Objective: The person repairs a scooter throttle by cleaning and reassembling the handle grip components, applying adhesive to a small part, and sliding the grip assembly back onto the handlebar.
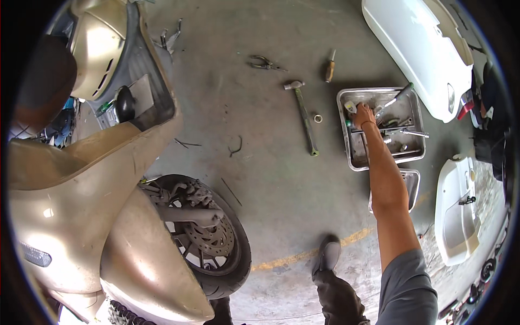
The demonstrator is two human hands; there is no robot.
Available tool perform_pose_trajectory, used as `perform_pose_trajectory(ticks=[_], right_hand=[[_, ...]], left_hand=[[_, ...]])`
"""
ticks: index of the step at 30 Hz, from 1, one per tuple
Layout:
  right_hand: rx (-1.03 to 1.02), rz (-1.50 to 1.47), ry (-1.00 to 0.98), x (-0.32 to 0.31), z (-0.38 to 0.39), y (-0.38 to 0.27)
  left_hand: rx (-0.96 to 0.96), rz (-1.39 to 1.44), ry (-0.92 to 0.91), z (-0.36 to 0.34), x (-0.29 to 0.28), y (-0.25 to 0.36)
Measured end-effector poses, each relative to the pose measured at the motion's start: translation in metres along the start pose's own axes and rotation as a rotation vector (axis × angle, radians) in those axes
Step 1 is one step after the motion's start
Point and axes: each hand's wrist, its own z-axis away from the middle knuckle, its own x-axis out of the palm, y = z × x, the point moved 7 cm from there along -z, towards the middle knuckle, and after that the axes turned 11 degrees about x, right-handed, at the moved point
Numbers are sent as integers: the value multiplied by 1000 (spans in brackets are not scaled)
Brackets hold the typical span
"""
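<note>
My right arm stretches forward to a metal tray [342,145] of tools on the floor. Inside its far left part is my right hand [364,116], fingers bent down and close together. What they grip, if anything, is hidden. A small pale and yellow item [351,107] lies right beside the fingers. To the right of the hand, a screwdriver with a dark and green handle [405,91] leans across the tray's far rim. A bright socket handle [415,132] sticks out over the right rim. My left hand is out of view.
A gold scooter [65,216] with a front wheel [238,254] fills the left. On the floor lie a hammer [304,116], pliers [262,64], a screwdriver [330,67] and a ring [318,118]. White panels [414,46] and a smaller tray [416,187] are at right.
</note>
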Motion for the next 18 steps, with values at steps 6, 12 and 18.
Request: perform_pose_trajectory(ticks=[6, 12, 18], right_hand=[[-150, -13, 29, -18, 1, 12], [6, -115, 14, -8, 18, 1], [-29, -121, 65, -8, 12, -19]], left_hand=[[8, 36, -30, 6, -8, -7], [3, 46, -14, 8, -22, -12], [-53, 70, 8, 12, -33, -23]])
